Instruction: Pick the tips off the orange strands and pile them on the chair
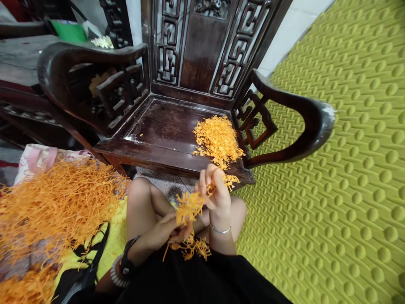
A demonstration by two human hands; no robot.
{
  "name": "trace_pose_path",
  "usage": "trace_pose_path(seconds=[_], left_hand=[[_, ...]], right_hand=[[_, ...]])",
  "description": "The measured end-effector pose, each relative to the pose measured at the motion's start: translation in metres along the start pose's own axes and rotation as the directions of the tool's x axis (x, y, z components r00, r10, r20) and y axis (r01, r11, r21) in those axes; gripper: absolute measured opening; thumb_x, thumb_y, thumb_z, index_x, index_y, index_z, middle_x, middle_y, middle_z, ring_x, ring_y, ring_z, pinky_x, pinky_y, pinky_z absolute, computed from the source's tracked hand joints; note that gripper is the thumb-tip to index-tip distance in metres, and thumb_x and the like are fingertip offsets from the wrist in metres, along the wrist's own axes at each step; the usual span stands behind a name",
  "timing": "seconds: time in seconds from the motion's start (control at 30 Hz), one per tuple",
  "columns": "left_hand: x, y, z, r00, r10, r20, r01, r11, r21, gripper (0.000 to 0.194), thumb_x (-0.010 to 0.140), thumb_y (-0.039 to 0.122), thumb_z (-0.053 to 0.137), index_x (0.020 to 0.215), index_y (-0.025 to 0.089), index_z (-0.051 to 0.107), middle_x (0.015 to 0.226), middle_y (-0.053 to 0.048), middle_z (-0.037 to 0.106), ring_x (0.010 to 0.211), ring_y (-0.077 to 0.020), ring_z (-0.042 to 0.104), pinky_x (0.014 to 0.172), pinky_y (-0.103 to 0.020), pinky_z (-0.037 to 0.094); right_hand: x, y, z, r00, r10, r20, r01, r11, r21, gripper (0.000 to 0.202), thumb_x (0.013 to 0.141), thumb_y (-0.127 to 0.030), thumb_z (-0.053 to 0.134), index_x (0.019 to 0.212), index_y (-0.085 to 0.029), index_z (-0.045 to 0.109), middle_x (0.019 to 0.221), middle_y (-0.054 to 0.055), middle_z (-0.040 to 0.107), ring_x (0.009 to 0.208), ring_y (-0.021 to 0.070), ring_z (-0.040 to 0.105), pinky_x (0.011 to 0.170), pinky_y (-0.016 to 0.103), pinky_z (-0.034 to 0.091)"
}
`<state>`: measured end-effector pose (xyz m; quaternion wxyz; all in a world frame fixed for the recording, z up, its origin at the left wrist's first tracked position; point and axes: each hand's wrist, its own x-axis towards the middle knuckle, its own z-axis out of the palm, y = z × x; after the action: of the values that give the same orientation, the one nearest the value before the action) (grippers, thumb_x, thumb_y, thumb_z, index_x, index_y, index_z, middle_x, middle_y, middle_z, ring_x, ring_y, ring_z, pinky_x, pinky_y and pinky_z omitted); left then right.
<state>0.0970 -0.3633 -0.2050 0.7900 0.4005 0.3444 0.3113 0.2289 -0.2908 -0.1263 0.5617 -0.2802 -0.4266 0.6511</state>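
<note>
one frilly orange bunch (190, 205) spans our hands: our left hand (167, 232) pinches its lower end, fingertips partly hidden; our right hand (217, 192) curls closed around the upper. just beyond our right fingers, a crinkled orange heap (218, 137) lies on a glossy carved wooden chair (167, 124); well left of them, stringy orange strands (63, 200) leave our view.

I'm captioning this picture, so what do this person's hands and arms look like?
The left hand and right hand are ungloved. The left arm wears a black band and, farther up, a pale, ridged bracelet; a thin, silvery bangle circles the right wrist. No sleeve reaches either wrist.
</note>
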Motion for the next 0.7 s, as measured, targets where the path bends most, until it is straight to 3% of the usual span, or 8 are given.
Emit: trace_pose_path(seconds=[0.13, 0.27, 0.37, 0.5, 0.63, 0.7], left_hand=[[0.001, 0.012, 0.002, 0.999, 0.04, 0.001, -0.04, 0.999, -0.01, 0.049, 0.09, 0.053, 0.046, 0.056, 0.016, 0.046, 0.044, 0.006, 0.027, 0.04, -0.0062, 0.017, 0.043, -0.025, 0.011], [0.0, 0.02, 0.005, 0.996, 0.065, 0.055, -0.065, 0.998, -0.008, 0.049, 0.091, 0.051, 0.043, 0.057, 0.017, 0.046, 0.043, 0.007, 0.024, 0.041, -0.0067, 0.017, 0.045, -0.026, 0.012], [-0.008, 0.026, 0.006, 0.995, 0.004, 0.104, -0.01, 0.999, 0.053, 0.05, 0.09, 0.056, 0.043, 0.058, 0.017, 0.046, 0.045, 0.006, 0.026, 0.042, -0.0068, 0.018, 0.045, -0.027, 0.012], [-0.023, 0.038, 0.006, 0.979, -0.093, 0.182, 0.064, 0.986, 0.156, 0.051, 0.088, 0.061, 0.042, 0.06, 0.019, 0.044, 0.048, 0.006, 0.029, 0.043, -0.0077, 0.02, 0.044, -0.028, 0.013], [-0.035, 0.046, 0.005, 0.949, -0.189, 0.25, 0.134, 0.966, 0.222, 0.046, 0.093, 0.054, 0.037, 0.064, 0.019, 0.044, 0.051, 0.005, 0.028, 0.044, -0.0083, 0.021, 0.044, -0.028, 0.013], [-0.038, 0.047, 0.005, 0.942, -0.204, 0.267, 0.141, 0.961, 0.236, 0.045, 0.094, 0.053, 0.037, 0.065, 0.019, 0.043, 0.052, 0.005, 0.028, 0.045, -0.0087, 0.021, 0.045, -0.029, 0.014]], right_hand=[[0.004, 0.004, -0.001, 0.968, -0.136, -0.213, 0.125, 0.99, -0.065, 0.051, 0.079, -0.056, 0.062, 0.055, -0.021, 0.036, 0.044, -0.007, 0.038, 0.037, 0.0062, 0.037, 0.036, 0.02, 0.025], [0.0, 0.0, -0.004, 0.886, -0.271, -0.377, 0.225, 0.961, -0.163, 0.061, 0.085, -0.063, 0.049, 0.049, -0.02, 0.026, 0.04, -0.006, 0.025, 0.035, 0.0061, 0.027, 0.039, 0.023, 0.026], [-0.011, -0.011, -0.005, 0.831, -0.389, -0.398, 0.332, 0.921, -0.205, 0.066, 0.091, -0.064, 0.038, 0.043, -0.02, 0.023, 0.034, -0.005, 0.021, 0.031, 0.0063, 0.026, 0.038, 0.024, 0.026], [-0.028, -0.024, -0.003, 0.798, -0.421, -0.431, 0.371, 0.907, -0.198, 0.07, 0.093, -0.058, 0.037, 0.038, -0.02, 0.018, 0.029, -0.004, 0.016, 0.024, 0.0066, 0.023, 0.032, 0.024, 0.019], [-0.037, -0.028, 0.001, 0.728, -0.604, -0.323, 0.596, 0.791, -0.136, 0.07, 0.093, -0.058, 0.032, 0.037, -0.018, 0.024, 0.027, -0.002, 0.021, 0.021, 0.0079, 0.027, 0.029, 0.024, 0.015], [-0.039, -0.031, 0.001, 0.692, -0.66, -0.294, 0.665, 0.741, -0.096, 0.07, 0.09, -0.066, 0.029, 0.037, -0.019, 0.027, 0.027, -0.002, 0.024, 0.02, 0.0089, 0.028, 0.027, 0.024, 0.015]])
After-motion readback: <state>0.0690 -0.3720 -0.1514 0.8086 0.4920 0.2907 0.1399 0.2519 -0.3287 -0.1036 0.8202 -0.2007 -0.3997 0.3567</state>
